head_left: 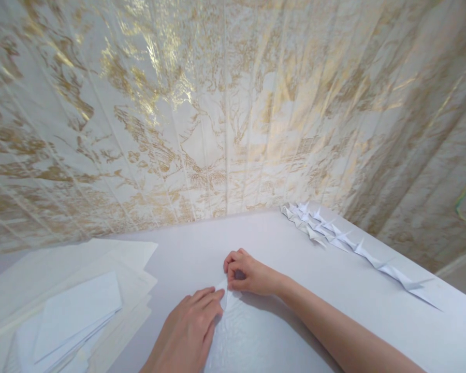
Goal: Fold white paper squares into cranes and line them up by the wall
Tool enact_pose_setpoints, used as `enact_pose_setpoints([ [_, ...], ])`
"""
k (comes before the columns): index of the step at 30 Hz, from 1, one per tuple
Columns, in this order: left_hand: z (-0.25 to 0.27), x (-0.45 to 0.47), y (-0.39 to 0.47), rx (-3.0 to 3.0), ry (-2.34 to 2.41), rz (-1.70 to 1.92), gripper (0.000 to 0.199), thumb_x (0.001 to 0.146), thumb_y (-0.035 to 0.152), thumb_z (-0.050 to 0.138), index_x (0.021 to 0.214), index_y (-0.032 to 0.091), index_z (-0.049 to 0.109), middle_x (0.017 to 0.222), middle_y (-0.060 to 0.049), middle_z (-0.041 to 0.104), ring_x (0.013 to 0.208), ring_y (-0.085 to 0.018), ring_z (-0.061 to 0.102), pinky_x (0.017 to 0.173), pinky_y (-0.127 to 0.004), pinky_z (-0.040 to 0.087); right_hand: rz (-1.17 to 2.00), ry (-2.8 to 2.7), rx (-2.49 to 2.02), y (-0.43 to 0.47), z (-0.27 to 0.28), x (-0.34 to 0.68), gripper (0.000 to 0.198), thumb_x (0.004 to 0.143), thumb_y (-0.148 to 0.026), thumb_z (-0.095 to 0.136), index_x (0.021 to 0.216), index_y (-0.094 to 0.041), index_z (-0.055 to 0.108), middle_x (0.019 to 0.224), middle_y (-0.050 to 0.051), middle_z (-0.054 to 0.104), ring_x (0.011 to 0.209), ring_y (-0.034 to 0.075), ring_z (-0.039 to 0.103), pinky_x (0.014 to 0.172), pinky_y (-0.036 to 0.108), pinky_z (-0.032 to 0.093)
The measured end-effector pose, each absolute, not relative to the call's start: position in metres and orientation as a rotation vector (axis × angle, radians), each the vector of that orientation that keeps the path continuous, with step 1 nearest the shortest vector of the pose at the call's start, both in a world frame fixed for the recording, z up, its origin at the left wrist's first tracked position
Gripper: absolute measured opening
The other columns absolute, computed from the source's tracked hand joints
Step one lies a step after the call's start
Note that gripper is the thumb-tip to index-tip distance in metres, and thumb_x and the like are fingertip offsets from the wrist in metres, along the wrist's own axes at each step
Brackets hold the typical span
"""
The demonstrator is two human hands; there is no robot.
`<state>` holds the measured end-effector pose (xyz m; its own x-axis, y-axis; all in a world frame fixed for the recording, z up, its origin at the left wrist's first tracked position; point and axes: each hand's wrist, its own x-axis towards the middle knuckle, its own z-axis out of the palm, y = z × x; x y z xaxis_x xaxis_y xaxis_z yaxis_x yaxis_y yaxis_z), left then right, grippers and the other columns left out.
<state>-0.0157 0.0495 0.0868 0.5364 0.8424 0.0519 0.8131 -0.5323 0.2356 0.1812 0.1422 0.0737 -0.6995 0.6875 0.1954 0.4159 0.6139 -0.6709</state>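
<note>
A small piece of folded white paper (224, 300) lies near the front middle of the table, partly covered by my fingers. My right hand (252, 274) reaches in from the right and pinches the paper's far tip between thumb and forefinger. At the paper's left edge, my left hand (194, 324) rests palm down, fingers close together and slightly bent, with the fingertips holding the paper against the surface. How the paper is folded underneath cannot be made out.
Folded white paper cranes (357, 247) stand in rows along the table's right edge. On the left lie large cream sheets (140, 259) with a stack of smaller white paper (81, 311) on top. A gold-patterned curtain (202, 129) hangs behind the white table (194, 254).
</note>
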Motion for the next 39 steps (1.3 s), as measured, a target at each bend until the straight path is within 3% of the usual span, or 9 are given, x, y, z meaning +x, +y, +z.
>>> enact_pose_setpoints([
  [6,0.083,-0.016,0.048,2.617,1.353,0.277,0.058,0.076,-0.005,0.039,0.122,0.022,0.063,0.127,-0.006,0.066,0.117,-0.023,0.059,0.099,-0.040,0.050,0.815,-2.420,-0.883,0.142,0.073,0.180,0.020,0.075,-0.009,0.075,0.066,-0.017,0.059,0.095,0.002,0.061,0.097,0.018,0.052,0.093,0.033,0.040],
  [24,0.091,-0.009,0.042,2.569,1.425,0.089,0.056,0.077,-0.001,0.041,0.123,0.021,0.063,0.133,-0.007,0.062,0.121,-0.028,0.055,0.098,-0.045,0.048,0.825,-2.402,-0.896,0.141,0.073,0.178,0.024,0.073,-0.004,0.074,0.066,-0.017,0.055,0.092,0.002,0.060,0.094,0.018,0.051,0.090,0.033,0.039],
  [31,0.094,-0.006,0.040,2.590,1.442,0.055,0.056,0.075,-0.001,0.043,0.123,0.020,0.062,0.134,-0.008,0.062,0.123,-0.029,0.053,0.098,-0.045,0.048,0.914,-2.441,-0.838,0.146,0.076,0.189,0.022,0.070,-0.017,0.083,0.080,-0.018,0.063,0.095,-0.001,0.060,0.097,0.017,0.054,0.098,0.035,0.036],
  [39,0.087,-0.007,0.041,2.625,1.460,0.089,0.055,0.078,0.000,0.043,0.126,0.020,0.061,0.138,-0.009,0.060,0.125,-0.030,0.053,0.099,-0.047,0.047,0.902,-2.434,-0.887,0.143,0.077,0.187,0.014,0.077,-0.011,0.076,0.070,-0.016,0.064,0.100,0.004,0.057,0.100,0.018,0.052,0.094,0.034,0.042],
])
